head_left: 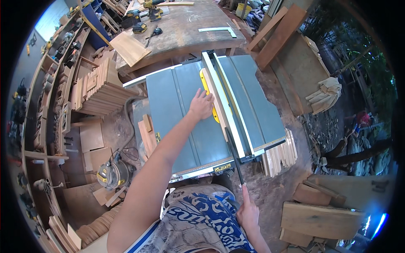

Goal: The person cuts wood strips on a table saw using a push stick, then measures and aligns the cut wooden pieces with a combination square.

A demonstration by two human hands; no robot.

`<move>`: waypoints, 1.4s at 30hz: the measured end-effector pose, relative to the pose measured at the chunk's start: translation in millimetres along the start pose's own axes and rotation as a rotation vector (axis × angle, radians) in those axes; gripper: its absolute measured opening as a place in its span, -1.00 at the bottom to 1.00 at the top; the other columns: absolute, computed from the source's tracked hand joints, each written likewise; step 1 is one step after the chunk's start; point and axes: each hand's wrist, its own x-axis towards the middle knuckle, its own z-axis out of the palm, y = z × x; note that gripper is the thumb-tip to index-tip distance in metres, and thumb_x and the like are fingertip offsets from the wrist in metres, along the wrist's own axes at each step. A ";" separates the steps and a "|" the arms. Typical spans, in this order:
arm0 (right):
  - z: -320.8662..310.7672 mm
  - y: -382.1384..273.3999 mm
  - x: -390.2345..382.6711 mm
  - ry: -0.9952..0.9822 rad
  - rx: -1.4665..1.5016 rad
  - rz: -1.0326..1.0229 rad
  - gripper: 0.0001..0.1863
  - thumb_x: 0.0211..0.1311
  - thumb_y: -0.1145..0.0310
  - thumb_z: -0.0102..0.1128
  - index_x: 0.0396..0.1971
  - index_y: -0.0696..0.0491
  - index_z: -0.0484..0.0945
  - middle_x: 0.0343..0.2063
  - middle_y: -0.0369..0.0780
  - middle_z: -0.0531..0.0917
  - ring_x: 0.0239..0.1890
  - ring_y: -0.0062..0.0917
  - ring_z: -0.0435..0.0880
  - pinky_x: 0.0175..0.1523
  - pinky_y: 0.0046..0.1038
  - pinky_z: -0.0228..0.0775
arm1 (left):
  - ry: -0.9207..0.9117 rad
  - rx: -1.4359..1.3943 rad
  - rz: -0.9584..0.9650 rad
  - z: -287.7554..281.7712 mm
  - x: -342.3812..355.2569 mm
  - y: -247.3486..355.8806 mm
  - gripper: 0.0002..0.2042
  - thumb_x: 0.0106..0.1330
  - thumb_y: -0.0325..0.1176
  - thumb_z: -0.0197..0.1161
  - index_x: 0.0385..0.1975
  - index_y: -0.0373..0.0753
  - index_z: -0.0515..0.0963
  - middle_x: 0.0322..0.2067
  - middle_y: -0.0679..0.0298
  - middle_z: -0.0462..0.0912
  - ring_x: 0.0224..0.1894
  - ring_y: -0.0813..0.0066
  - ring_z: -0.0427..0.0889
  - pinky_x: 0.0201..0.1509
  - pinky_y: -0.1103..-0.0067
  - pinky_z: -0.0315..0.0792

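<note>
In front of me stands a table saw (166, 114) with a grey top and a yellow insert (216, 117). A narrow strip of wood (217, 103) lies lengthwise on it, along the left side of the pale rip fence (230, 122). My left hand (201, 104) rests on the saw top with fingers spread, the fingertips at the strip's left side. Lower down, my right hand (247, 213) is closed around the near end of a long black push stick (234, 159). The stick's far end reaches the near end of the strip. No saw blade can be made out.
Beyond the saw is a workbench (181, 38) with a white square (219, 30), a cordless drill (152, 10) and a board (130, 48). Stacked wood (98, 90) and a shop vacuum (114, 173) stand left. Pale strips (280, 154) lie beside the saw's right edge.
</note>
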 end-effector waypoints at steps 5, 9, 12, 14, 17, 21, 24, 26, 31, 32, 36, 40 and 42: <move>-0.7 -16.7 25.5 0.023 0.027 -0.021 -0.14 0.15 0.57 0.07 0.49 -0.20 0.11 -0.24 0.04 0.62 -0.30 0.06 0.66 -0.19 0.01 0.51 | -0.025 0.002 -0.024 2.6 22.9 -20.5 -0.53 0.49 -0.16 -0.15 0.30 -0.19 0.43 0.34 0.25 0.40 0.45 0.19 0.22 0.59 0.08 -0.12; -0.4 -35.5 48.1 0.052 0.010 -0.052 -0.12 0.13 0.60 0.07 0.49 -0.21 0.10 -0.22 0.03 0.62 -0.33 0.06 0.66 -0.20 0.01 0.52 | 0.008 0.023 -0.066 13.1 38.9 -47.1 -0.51 0.50 -0.09 -0.15 0.30 -0.19 0.44 0.35 0.25 0.40 0.44 0.20 0.24 0.58 0.08 -0.13; 3.2 -43.1 62.4 0.063 -0.006 -0.051 -0.11 0.12 0.61 0.08 0.49 -0.22 0.09 -0.22 0.04 0.62 -0.33 0.06 0.66 -0.20 0.02 0.52 | -0.002 -0.045 -0.096 7.3 52.2 -49.4 -0.44 0.46 0.04 -0.05 0.28 -0.21 0.46 0.32 0.24 0.43 0.44 0.21 0.25 0.58 0.07 -0.13; 3.7 -46.0 70.0 0.061 -0.015 -0.042 -0.10 0.12 0.61 0.08 0.49 -0.22 0.09 -0.22 0.04 0.62 -0.33 0.07 0.66 -0.19 0.02 0.53 | -0.050 -0.037 -0.108 -7.0 59.8 -48.4 -0.39 0.41 0.12 0.02 0.28 -0.22 0.47 0.31 0.25 0.45 0.43 0.21 0.25 0.58 0.07 -0.13; 0.0 -54.3 81.2 0.040 -0.034 -0.031 -0.11 0.14 0.61 0.08 0.50 -0.23 0.08 -0.21 0.04 0.62 -0.30 0.06 0.67 -0.17 0.03 0.54 | -0.088 -0.034 -0.146 -11.6 65.0 -57.7 -0.28 0.31 0.24 0.14 0.28 -0.23 0.47 0.29 0.25 0.46 0.43 0.22 0.27 0.57 0.07 -0.14; -6.8 -56.1 84.2 0.043 -0.020 -0.055 -0.12 0.15 0.61 0.06 0.50 -0.23 0.09 -0.17 0.06 0.63 -0.24 0.05 0.68 -0.14 0.01 0.53 | -0.053 -0.056 -0.159 -3.6 64.1 -65.3 -0.20 0.23 0.34 0.17 0.27 -0.23 0.48 0.28 0.26 0.46 0.42 0.23 0.27 0.57 0.05 -0.14; -6.9 -59.7 84.9 0.090 0.001 -0.084 -0.14 0.15 0.61 0.05 0.49 -0.21 0.12 -0.16 0.06 0.64 -0.22 0.04 0.67 -0.13 0.00 0.52 | -0.014 -0.078 -0.159 2.8 62.4 -66.1 -0.20 0.24 0.35 0.15 0.26 -0.24 0.48 0.29 0.27 0.45 0.42 0.24 0.26 0.57 0.05 -0.14; -9.6 -63.6 84.7 0.115 0.002 -0.117 -0.15 0.16 0.62 0.04 0.49 -0.20 0.13 -0.15 0.06 0.64 -0.22 0.05 0.67 -0.12 -0.01 0.51 | -0.012 -0.055 -0.157 4.7 62.3 -67.8 -0.19 0.24 0.35 0.16 0.26 -0.25 0.48 0.25 0.30 0.47 0.40 0.26 0.29 0.57 0.05 -0.15; -15.4 -69.2 89.4 0.072 0.003 -0.079 -0.19 0.18 0.63 0.01 0.48 -0.15 0.16 -0.17 0.08 0.66 -0.25 0.06 0.67 -0.15 0.03 0.50 | -0.030 -0.012 -0.147 2.2 64.9 -66.5 -0.21 0.26 0.34 0.14 0.23 -0.26 0.49 0.27 0.27 0.45 0.41 0.23 0.27 0.57 0.04 -0.12; -14.2 -68.6 90.4 0.066 0.001 -0.075 -0.19 0.18 0.63 0.01 0.48 -0.15 0.16 -0.17 0.08 0.66 -0.25 0.06 0.67 -0.15 0.03 0.50 | -0.039 -0.002 -0.139 -0.2 66.6 -66.5 -0.21 0.25 0.34 0.15 0.23 -0.27 0.49 0.26 0.26 0.46 0.40 0.23 0.29 0.57 0.04 -0.11; -9.0 -71.9 93.8 0.074 -0.009 -0.044 -0.20 0.21 0.62 -0.01 0.48 -0.18 0.16 -0.19 0.10 0.65 -0.27 0.07 0.67 -0.15 0.04 0.51 | -0.035 0.029 -0.127 -2.2 70.3 -69.1 -0.20 0.24 0.33 0.17 0.20 -0.32 0.50 0.21 0.24 0.50 0.35 0.21 0.34 0.56 0.05 -0.08; -8.2 -73.6 98.8 0.098 0.024 -0.068 -0.20 0.21 0.61 -0.01 0.48 -0.22 0.16 -0.23 0.12 0.65 -0.27 0.08 0.67 -0.14 0.03 0.51 | -0.017 0.030 -0.136 2.0 74.1 -73.5 -0.21 0.22 0.33 0.19 0.19 -0.32 0.51 0.17 0.24 0.52 0.34 0.20 0.36 0.56 0.05 -0.07; -5.6 -70.2 99.5 0.087 0.020 -0.051 -0.19 0.21 0.61 0.00 0.48 -0.23 0.16 -0.23 0.11 0.65 -0.27 0.08 0.67 -0.14 0.03 0.51 | -0.050 0.036 -0.138 1.5 77.2 -73.7 -0.20 0.22 0.33 0.19 0.18 -0.32 0.52 0.16 0.22 0.53 0.33 0.21 0.37 0.56 0.05 -0.06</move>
